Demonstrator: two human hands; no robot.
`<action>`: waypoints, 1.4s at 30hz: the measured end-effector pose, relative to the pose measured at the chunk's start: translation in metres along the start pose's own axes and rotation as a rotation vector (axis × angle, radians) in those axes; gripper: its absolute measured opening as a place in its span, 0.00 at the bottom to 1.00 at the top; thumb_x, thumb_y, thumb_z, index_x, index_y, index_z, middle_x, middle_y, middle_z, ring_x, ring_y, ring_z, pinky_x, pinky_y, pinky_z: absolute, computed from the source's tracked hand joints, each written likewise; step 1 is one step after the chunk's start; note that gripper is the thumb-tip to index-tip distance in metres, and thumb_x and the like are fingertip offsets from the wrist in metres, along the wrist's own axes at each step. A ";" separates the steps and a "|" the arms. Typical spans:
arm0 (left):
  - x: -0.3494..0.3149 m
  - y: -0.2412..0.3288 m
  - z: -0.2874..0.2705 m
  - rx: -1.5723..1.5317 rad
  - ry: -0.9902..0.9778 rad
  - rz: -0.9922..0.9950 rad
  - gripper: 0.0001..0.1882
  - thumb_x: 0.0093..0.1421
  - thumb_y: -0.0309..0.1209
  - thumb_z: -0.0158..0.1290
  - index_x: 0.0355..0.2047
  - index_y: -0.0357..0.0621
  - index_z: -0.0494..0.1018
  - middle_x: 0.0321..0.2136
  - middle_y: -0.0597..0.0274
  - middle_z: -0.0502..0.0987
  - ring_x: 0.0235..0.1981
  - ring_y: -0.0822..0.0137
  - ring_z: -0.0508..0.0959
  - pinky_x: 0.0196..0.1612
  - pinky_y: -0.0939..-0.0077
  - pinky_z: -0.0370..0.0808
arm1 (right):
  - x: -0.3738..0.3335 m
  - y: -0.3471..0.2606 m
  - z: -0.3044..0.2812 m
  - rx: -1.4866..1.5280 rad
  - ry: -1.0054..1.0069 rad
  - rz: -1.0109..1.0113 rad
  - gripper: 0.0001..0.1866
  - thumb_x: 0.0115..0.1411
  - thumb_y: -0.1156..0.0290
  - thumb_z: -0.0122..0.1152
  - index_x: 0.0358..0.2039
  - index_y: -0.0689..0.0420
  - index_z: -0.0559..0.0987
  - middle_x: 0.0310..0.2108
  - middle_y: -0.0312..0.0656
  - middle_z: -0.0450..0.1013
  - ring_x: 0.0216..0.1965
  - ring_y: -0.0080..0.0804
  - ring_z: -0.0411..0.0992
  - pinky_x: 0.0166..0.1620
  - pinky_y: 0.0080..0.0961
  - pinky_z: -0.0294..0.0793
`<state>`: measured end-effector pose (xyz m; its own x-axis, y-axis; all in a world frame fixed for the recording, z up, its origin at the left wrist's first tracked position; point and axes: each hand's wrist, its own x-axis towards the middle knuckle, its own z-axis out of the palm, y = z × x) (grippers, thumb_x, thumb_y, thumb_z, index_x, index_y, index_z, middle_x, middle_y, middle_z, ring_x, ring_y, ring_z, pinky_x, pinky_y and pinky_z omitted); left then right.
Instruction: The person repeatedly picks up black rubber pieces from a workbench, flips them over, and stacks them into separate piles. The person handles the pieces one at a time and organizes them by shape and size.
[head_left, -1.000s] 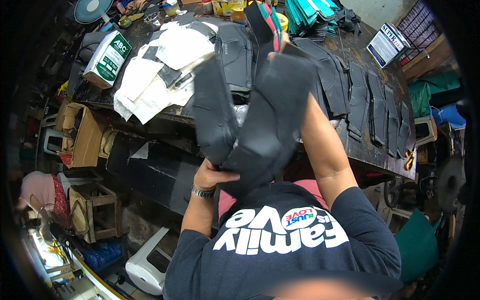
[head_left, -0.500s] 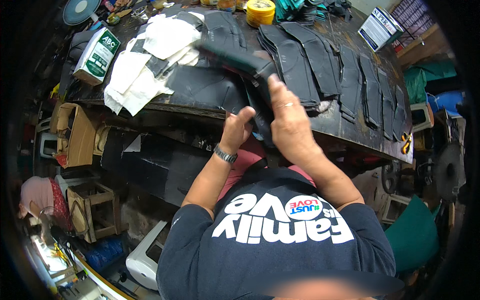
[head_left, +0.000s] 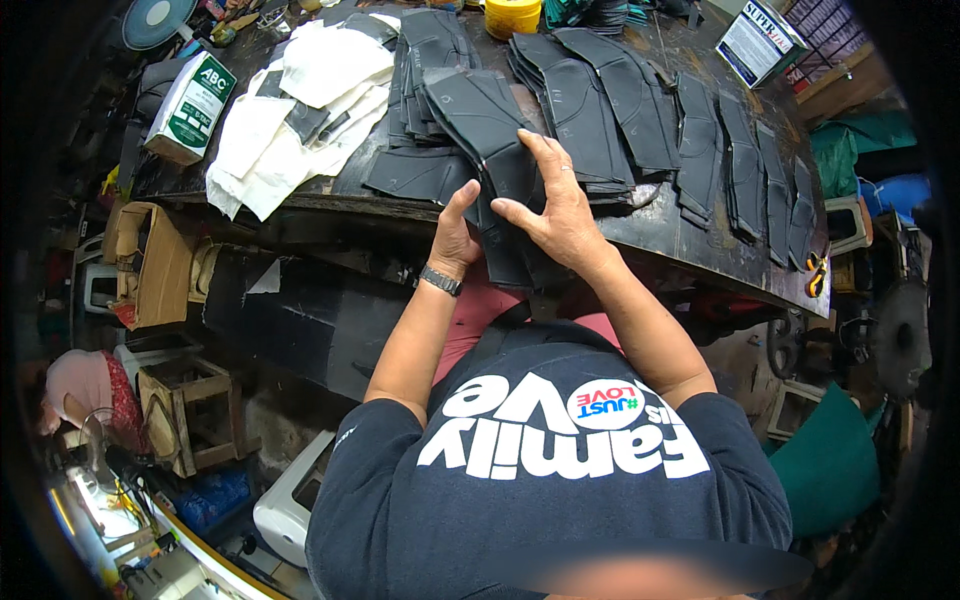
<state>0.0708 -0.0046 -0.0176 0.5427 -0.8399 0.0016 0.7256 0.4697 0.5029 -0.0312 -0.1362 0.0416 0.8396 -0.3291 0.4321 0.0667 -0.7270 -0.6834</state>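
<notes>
A stack of black, curved cut sheet pieces (head_left: 500, 155), leather-like, is tilted upright over the table's near edge between my hands. My left hand (head_left: 456, 235), with a metal watch on its wrist, grips the stack's left edge low down, thumb up; its other fingers are partly hidden behind. My right hand (head_left: 562, 205), wearing a ring, holds the right side, thumb and index fingertip on the front face. More black pieces (head_left: 425, 170) lie flat just left of the stack, and a pile of them (head_left: 432, 45) lies behind.
Rows of black piece stacks (head_left: 620, 110) cover the right of the dark table (head_left: 700, 255). White cloth pieces (head_left: 300, 130) and a green-white can (head_left: 192, 110) stand left; a yellow tub (head_left: 512, 18) and another can (head_left: 760, 45) are at the back. Orange-handled pliers (head_left: 816, 277) lie at the right corner. A person (head_left: 95, 395) sits lower left.
The stack, blurred and swung out to the left before, now stands more upright between my hands. My right hand has turned and spread across its face; the left thumb is nearer its edge.
</notes>
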 end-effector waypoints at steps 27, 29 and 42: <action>-0.020 -0.013 -0.021 0.117 0.225 -0.058 0.17 0.59 0.33 0.54 0.46 0.37 0.78 0.43 0.54 0.81 0.46 0.59 0.80 0.54 0.65 0.76 | -0.021 -0.001 -0.017 0.167 0.141 -0.139 0.46 0.45 0.66 0.72 0.65 0.60 0.65 0.63 0.57 0.59 0.65 0.53 0.59 0.68 0.40 0.57; -0.024 -0.014 -0.014 0.241 0.237 -0.018 0.24 0.55 0.37 0.52 0.50 0.37 0.75 0.45 0.54 0.80 0.47 0.59 0.80 0.55 0.64 0.75 | -0.022 0.000 -0.038 0.185 0.195 -0.143 0.46 0.45 0.64 0.72 0.65 0.60 0.66 0.63 0.56 0.60 0.66 0.52 0.59 0.68 0.40 0.56; -0.033 -0.022 0.053 -0.084 -0.223 -0.040 0.64 0.43 0.50 0.66 0.71 0.31 0.43 0.67 0.29 0.54 0.60 0.40 0.71 0.60 0.52 0.74 | -0.062 0.200 -0.335 -0.704 0.875 0.185 0.38 0.45 0.63 0.75 0.58 0.57 0.73 0.52 0.54 0.71 0.56 0.51 0.68 0.61 0.41 0.67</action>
<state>0.0144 -0.0013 0.0171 0.4130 -0.8930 0.1787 0.7822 0.4483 0.4326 -0.2505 -0.4632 0.0751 0.1221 -0.5732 0.8103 -0.5684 -0.7096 -0.4163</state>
